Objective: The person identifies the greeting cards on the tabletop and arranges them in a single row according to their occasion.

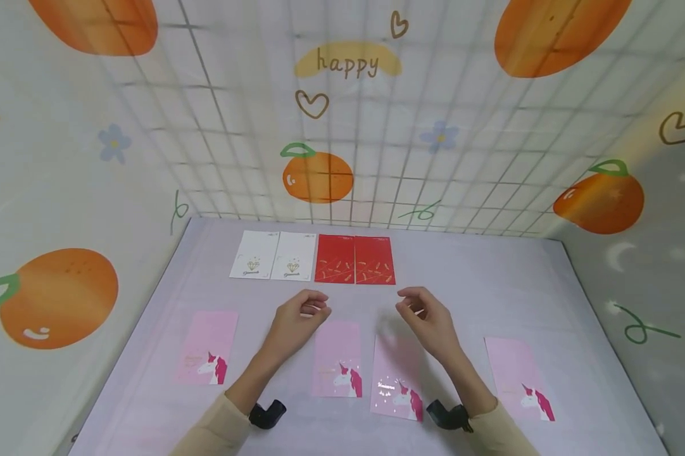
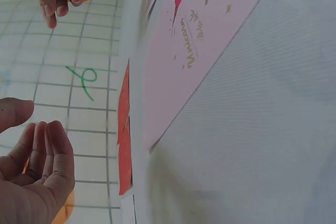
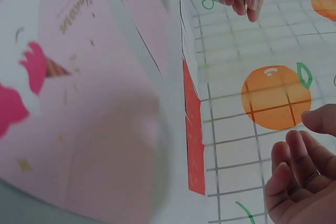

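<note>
My left hand (image 1: 297, 322) hovers above the table just beyond a pink unicorn card (image 1: 337, 351), its fingers loosely bent and nothing between them. Level with it, my right hand (image 1: 432, 324) hangs over another pink unicorn card (image 1: 392, 373), also without a thing in its grasp. In the left wrist view, a gap shows between the thumb and fingertips of the left hand (image 2: 42, 166). The right wrist view shows the right hand (image 3: 304, 177) likewise relaxed. Further unicorn cards lie outside the hands, one at the left (image 1: 206, 345) and one at the right (image 1: 516, 373).
Two white cards (image 1: 254, 253) with a diamond print lie side by side at the back of the table (image 1: 462, 272). Adjoining them on the right are two red cards (image 1: 334, 258). A wire grid (image 1: 377, 139) behind fruit-printed cloth rises at the table's far edge.
</note>
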`<state>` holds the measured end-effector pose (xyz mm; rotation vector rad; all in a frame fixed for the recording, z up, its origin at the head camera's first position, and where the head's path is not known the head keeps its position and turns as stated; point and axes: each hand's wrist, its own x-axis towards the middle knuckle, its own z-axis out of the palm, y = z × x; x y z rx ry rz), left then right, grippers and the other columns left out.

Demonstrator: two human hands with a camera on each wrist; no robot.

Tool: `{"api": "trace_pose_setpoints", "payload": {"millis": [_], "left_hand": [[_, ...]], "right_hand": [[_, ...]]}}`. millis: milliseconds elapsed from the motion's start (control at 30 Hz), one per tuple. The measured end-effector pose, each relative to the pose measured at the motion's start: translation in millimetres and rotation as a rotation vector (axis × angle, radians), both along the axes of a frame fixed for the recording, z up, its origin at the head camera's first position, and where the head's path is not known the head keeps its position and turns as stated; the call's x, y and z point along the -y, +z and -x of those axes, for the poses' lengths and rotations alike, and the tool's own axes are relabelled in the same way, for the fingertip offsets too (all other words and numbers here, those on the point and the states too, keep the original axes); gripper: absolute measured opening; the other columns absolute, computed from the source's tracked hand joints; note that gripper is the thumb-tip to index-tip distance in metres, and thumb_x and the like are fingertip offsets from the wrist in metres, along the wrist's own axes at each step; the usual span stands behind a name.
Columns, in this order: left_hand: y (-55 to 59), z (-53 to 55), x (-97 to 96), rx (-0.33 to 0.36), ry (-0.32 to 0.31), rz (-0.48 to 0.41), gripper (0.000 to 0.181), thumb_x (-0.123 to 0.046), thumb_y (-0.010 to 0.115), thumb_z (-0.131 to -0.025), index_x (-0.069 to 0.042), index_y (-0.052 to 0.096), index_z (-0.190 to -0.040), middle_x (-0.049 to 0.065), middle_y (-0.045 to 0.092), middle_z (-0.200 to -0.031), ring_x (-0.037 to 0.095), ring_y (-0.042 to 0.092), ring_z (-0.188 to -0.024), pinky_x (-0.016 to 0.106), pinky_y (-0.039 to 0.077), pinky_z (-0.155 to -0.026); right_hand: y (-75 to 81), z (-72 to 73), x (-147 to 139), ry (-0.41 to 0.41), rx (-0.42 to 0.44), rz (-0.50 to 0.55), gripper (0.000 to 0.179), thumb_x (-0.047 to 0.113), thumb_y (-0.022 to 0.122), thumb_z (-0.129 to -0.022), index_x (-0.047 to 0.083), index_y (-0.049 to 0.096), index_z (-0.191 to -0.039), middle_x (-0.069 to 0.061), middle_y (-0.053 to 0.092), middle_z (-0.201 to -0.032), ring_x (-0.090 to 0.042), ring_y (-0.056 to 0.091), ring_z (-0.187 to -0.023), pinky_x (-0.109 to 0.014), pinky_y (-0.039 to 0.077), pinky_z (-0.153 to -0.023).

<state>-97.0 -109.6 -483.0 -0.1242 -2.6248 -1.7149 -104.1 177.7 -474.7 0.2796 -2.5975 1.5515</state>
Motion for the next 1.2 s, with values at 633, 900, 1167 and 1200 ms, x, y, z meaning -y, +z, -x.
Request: {"api": "trace_pose_setpoints", "payload": {"millis": [633, 900, 1167, 1200], "left_hand": [[-18.2, -11.6, 17.0, 0.062, 0.018, 0.063, 0.030, -0.020, 0.074, -0.092, -0.008, 0.067, -0.118, 0.000, 0.067, -0.104, 0.015, 0.066, -0.094, 0.033, 0.057, -0.080], [-31.2, -8.7, 21.2, 0.119, -0.021, 0.124, 0.033, -0.021, 0.076, -0.091, -0.009, 0.065, -0.120, 0.004, 0.066, -0.107, 0.016, 0.065, -0.094, 0.036, 0.056, -0.082], [-36.7, -6.0, 23.6, 0.166, -0.075, 0.203, 0.038, -0.020, 0.078, -0.087, -0.009, 0.065, -0.121, 0.004, 0.064, -0.107, 0.019, 0.063, -0.095, 0.038, 0.055, -0.081], [-37.3, -5.2, 23.4, 0.168, -0.082, 0.214, 0.039, -0.020, 0.079, -0.087, -0.009, 0.065, -0.121, 0.004, 0.064, -0.106, 0.019, 0.062, -0.095, 0.039, 0.055, -0.081]], "right_hand": [[-23.7, -2.7, 31, 0.078, 0.068, 0.027, 0.025, 0.015, 0.074, -0.092, 0.010, 0.066, -0.116, 0.005, 0.063, -0.088, -0.017, 0.059, -0.076, -0.027, 0.053, -0.067], [-39.2, -1.1, 40, 0.090, 0.160, 0.029, 0.025, 0.016, 0.074, -0.091, 0.016, 0.066, -0.115, 0.004, 0.062, -0.088, -0.017, 0.060, -0.078, -0.026, 0.053, -0.064], [-47.4, -0.1, 44, 0.111, 0.234, 0.036, 0.028, 0.017, 0.076, -0.090, 0.013, 0.065, -0.116, 0.001, 0.062, -0.090, -0.019, 0.060, -0.081, -0.027, 0.053, -0.066], [-48.1, 0.0, 44, 0.112, 0.237, 0.034, 0.028, 0.018, 0.076, -0.090, 0.013, 0.065, -0.116, 0.001, 0.062, -0.090, -0.019, 0.060, -0.082, -0.027, 0.053, -0.067]]}}
